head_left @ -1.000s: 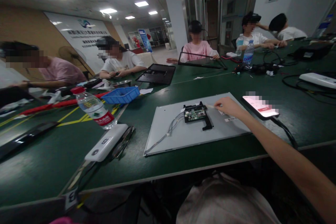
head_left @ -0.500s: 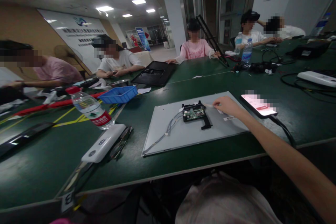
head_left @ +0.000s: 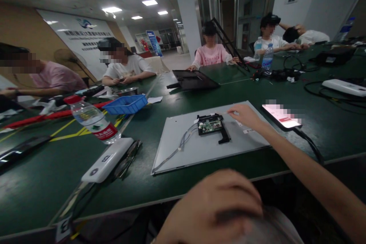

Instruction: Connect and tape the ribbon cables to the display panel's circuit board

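A flat grey panel [head_left: 177,141] lies on the green table [head_left: 131,183]. On it sits a black bracket [head_left: 225,135] around a green circuit board [head_left: 210,125], with grey cables [head_left: 183,143] running to the panel's near left corner. My right hand [head_left: 243,116] is over the panel's far right part, its fingertips pinched beside the bracket; whatever is between them is too small to name. My left hand [head_left: 217,206] is large and blurred at the bottom, in front of the table's near edge, its fingers curled; what it holds, if anything, cannot be made out.
Left stand a tilted water bottle [head_left: 95,122], a white power bank [head_left: 107,160], glasses [head_left: 127,160] and a blue tray [head_left: 126,105]. A lit phone [head_left: 281,116] with a cable lies right. People sit across the table, one touching a black frame [head_left: 197,80].
My left hand has come into view at the bottom. My right hand has shifted slightly left. Across the table, a person's black frame has moved right and turned.
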The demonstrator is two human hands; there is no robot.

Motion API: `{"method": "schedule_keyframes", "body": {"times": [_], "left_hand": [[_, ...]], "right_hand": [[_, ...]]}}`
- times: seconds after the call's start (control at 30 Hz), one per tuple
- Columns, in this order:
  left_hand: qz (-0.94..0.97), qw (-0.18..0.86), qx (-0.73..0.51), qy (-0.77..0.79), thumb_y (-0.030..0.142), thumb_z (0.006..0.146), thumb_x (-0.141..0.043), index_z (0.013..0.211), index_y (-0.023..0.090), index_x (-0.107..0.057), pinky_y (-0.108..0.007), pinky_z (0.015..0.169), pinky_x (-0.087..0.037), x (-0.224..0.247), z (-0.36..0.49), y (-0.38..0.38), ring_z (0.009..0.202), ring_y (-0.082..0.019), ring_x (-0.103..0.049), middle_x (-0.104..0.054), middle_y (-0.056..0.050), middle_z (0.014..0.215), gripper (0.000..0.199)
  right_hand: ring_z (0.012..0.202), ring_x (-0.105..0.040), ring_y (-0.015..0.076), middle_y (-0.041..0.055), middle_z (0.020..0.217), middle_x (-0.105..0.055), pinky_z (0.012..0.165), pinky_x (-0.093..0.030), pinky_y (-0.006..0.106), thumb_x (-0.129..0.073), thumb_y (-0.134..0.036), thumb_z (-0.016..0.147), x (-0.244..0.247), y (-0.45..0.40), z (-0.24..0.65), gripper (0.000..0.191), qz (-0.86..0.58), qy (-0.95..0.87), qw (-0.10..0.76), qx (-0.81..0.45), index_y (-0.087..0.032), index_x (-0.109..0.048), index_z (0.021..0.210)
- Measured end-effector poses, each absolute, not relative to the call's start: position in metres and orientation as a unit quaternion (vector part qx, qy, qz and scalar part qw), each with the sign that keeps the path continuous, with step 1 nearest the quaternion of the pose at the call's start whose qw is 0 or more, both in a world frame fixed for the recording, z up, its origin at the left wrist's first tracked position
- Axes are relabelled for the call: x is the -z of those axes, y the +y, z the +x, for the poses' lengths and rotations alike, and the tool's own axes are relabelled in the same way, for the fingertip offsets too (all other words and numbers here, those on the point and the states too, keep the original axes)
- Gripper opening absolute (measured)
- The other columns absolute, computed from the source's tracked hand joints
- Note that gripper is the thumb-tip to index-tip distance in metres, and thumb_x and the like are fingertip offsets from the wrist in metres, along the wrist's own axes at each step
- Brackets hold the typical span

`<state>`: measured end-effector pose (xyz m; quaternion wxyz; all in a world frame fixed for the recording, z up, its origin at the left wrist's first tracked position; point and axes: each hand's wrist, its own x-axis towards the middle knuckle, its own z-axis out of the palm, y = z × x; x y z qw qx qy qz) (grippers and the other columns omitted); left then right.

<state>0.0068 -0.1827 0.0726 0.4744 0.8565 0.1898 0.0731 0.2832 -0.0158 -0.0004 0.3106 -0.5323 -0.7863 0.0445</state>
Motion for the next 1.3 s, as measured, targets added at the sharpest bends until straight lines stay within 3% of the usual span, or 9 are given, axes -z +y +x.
{"method": "schedule_keyframes", "body": {"times": [0.07, 0.17, 0.27, 0.63, 0.87, 1.1, 1.2, 1.3], "left_hand": [[0.899, 0.275, -0.149, 0.307, 0.048, 0.092, -0.034, 0.134, 0.030, -0.052, -0.043, 0.095, -0.047, -0.068, 0.028, -0.138, 0.115, -0.023, -0.054, -0.058, -0.009, 0.126, 0.048], [0.913, 0.015, -0.144, 0.381, 0.041, 0.092, -0.044, 0.138, 0.020, -0.043, -0.047, 0.109, -0.032, -0.050, 0.042, -0.074, 0.130, -0.027, -0.040, -0.047, -0.012, 0.140, 0.051], [0.907, -0.093, -0.094, 0.399, 0.047, 0.088, -0.054, 0.141, 0.017, -0.039, -0.050, 0.112, -0.024, -0.030, 0.032, -0.030, 0.136, -0.031, -0.032, -0.040, -0.015, 0.145, 0.062], [0.921, -0.067, -0.043, 0.382, 0.055, 0.092, -0.044, 0.138, 0.019, -0.043, -0.056, 0.114, -0.015, -0.011, 0.009, 0.000, 0.138, -0.028, -0.032, -0.046, -0.012, 0.143, 0.058], [0.912, -0.063, -0.085, 0.396, 0.052, 0.090, -0.049, 0.143, 0.019, -0.037, -0.054, 0.115, -0.015, -0.017, 0.005, -0.005, 0.141, -0.028, -0.025, -0.040, -0.012, 0.147, 0.063], [0.914, -0.036, -0.154, 0.373, 0.022, 0.097, -0.030, 0.128, 0.015, -0.052, -0.036, 0.108, -0.036, -0.037, 0.029, -0.050, 0.125, -0.019, -0.049, -0.054, -0.009, 0.136, 0.039], [0.905, -0.031, -0.128, 0.405, 0.024, 0.095, -0.035, 0.131, 0.011, -0.049, -0.038, 0.104, -0.039, -0.027, 0.052, -0.088, 0.122, -0.022, -0.052, -0.055, -0.013, 0.134, 0.040], [0.883, -0.021, -0.124, 0.453, 0.032, 0.093, -0.043, 0.137, 0.008, -0.042, -0.042, 0.106, -0.038, -0.008, 0.073, -0.118, 0.129, -0.027, -0.046, -0.047, -0.017, 0.141, 0.050]], "right_hand": [[0.097, -0.064, 0.0221, 0.0080, 0.102, -0.071, 0.090, -0.048, 0.037, -0.054, -0.019, 0.089, 0.000, -0.017, 0.278, 0.022, -0.522, -0.790, 0.319, -0.039, -0.019, -0.072, 0.101], [0.096, -0.064, 0.0216, 0.0072, 0.101, -0.072, 0.090, -0.048, 0.036, -0.054, -0.018, 0.089, 0.002, -0.018, 0.274, 0.022, -0.516, -0.794, 0.318, -0.036, -0.019, -0.072, 0.100], [0.096, -0.064, 0.0214, 0.0071, 0.102, -0.071, 0.089, -0.048, 0.037, -0.054, -0.018, 0.089, 0.005, -0.017, 0.273, 0.022, -0.520, -0.797, 0.305, -0.040, -0.019, -0.072, 0.101], [0.097, -0.064, 0.0222, 0.0086, 0.106, -0.070, 0.088, -0.050, 0.038, -0.050, -0.018, 0.092, -0.002, -0.025, 0.269, 0.024, -0.504, -0.812, 0.295, -0.007, -0.017, -0.070, 0.105], [0.100, -0.063, 0.0236, 0.0111, 0.109, -0.069, 0.088, -0.050, 0.039, -0.049, -0.010, 0.091, -0.010, -0.048, 0.255, 0.027, -0.418, -0.875, 0.229, 0.081, -0.017, -0.069, 0.108], [0.095, -0.066, 0.0262, 0.0157, 0.108, -0.069, 0.082, -0.053, 0.041, -0.050, -0.003, 0.087, 0.006, -0.070, 0.254, 0.028, -0.378, -0.899, 0.171, 0.140, -0.010, -0.067, 0.108], [0.093, -0.066, 0.0270, 0.0154, 0.103, -0.070, 0.081, -0.053, 0.042, -0.052, -0.002, 0.086, 0.009, -0.073, 0.253, 0.025, -0.380, -0.899, 0.177, 0.126, -0.011, -0.067, 0.104], [0.097, -0.066, 0.0270, 0.0151, 0.106, -0.069, 0.084, -0.053, 0.041, -0.055, -0.003, 0.084, 0.010, -0.075, 0.252, 0.025, -0.385, -0.897, 0.187, 0.109, -0.012, -0.066, 0.103]]}}
